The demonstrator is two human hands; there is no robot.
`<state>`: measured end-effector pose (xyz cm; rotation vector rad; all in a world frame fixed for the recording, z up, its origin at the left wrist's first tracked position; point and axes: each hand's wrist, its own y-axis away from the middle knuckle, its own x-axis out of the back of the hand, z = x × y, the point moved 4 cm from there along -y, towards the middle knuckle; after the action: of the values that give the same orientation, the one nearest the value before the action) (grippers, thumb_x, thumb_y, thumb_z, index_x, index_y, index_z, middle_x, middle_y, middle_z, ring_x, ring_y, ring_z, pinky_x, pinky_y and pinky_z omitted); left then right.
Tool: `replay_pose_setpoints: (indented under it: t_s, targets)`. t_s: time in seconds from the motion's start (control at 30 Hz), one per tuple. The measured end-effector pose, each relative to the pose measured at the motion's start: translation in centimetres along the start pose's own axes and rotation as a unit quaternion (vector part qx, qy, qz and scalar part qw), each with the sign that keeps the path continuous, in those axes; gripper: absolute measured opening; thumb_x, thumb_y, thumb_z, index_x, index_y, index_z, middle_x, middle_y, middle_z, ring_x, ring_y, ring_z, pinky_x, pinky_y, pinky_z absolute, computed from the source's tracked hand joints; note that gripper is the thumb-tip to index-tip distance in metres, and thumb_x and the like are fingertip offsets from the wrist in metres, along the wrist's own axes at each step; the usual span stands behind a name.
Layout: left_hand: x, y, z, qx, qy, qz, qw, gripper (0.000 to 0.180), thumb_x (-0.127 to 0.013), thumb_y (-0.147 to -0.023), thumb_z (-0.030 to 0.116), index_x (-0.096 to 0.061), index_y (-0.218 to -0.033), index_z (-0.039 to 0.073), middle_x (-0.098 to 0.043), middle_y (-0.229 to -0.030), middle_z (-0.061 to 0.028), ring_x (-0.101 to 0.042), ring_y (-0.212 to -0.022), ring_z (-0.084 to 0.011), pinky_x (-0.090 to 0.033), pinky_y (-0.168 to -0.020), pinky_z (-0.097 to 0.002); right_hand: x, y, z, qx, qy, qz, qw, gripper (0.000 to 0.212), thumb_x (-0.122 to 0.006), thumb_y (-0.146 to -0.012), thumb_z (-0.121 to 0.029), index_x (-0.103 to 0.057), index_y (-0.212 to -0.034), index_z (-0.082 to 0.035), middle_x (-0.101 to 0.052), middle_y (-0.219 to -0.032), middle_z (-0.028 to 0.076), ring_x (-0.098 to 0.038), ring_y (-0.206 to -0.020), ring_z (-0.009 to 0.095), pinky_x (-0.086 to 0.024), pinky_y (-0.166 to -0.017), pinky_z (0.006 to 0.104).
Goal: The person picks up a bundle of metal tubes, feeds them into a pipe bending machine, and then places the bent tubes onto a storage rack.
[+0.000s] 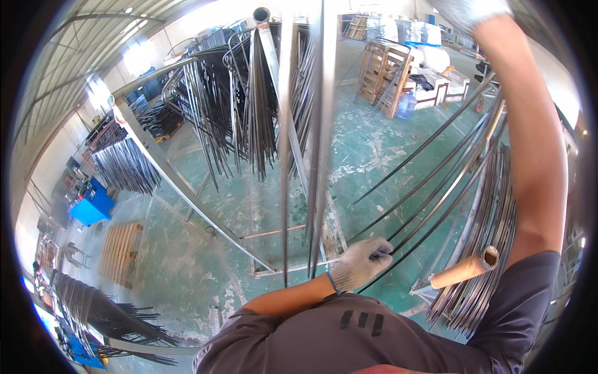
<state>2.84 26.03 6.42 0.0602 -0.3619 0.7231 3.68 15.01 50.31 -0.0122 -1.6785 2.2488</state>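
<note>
Rods [450, 192] are slanting beside my half-curled left hand [361, 265], its hold unclear; whether my raised right hand [476, 9] is gripping, I cannot tell. Uneven lifting could be tangling rods.

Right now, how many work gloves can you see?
2: the left-hand glove, below the picture's centre, and the right-hand glove, high at the top edge, partly cut off. Others may be hidden.
</note>
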Motion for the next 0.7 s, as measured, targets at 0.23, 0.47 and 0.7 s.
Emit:
replay_pose_setpoints:
  t_s: [0.23,0.47,0.7]
  targets:
    - [12.0,1.4,0.6,-0.159,-0.113,0.293,0.936,0.024,-0.076,-0.090,0.003,-0.072,-0.113,0.002,-0.074,-0.111,-0.0150,-0.073,-0.099,-0.0275,-0.058,-0.086,-0.0376,-11.4,-9.2,-9.4,0.138,-0.043,-0.067,0.987,0.028,-0.057,-0.096,-0.019,-0.076,-0.106,-0.001,-0.076,-0.103,0.025,-0.075,-0.095,0.040,-0.060,-0.084,0.0480]
    - [17.6,1.0,-4.4,-0.115,-0.096,0.342,0.928,0.020,-0.076,-0.089,0.002,-0.072,-0.108,0.003,-0.075,-0.106,-0.0157,-0.074,-0.096,-0.0310,-0.058,-0.084,-0.0368,-23.9,-18.4,-11.9,0.088,-0.040,-0.078,0.992,0.029,-0.054,-0.097,-0.018,-0.077,-0.108,-0.003,-0.076,-0.109,0.024,-0.074,-0.101,0.040,-0.059,-0.089,0.0480]
    - [18.8,1.3,-10.2,-0.054,-0.033,0.359,0.931,0.018,-0.074,-0.090,0.002,-0.071,-0.108,0.003,-0.073,-0.104,-0.0171,-0.073,-0.090,-0.0309,-0.058,-0.081,-0.0363,-33.4,-18.2,-15.6,0.089,-0.106,-0.025,0.990,0.028,-0.057,-0.098,-0.020,-0.075,-0.112,-0.003,-0.075,-0.111,0.022,-0.073,-0.102,0.039,-0.058,-0.088,0.0478]
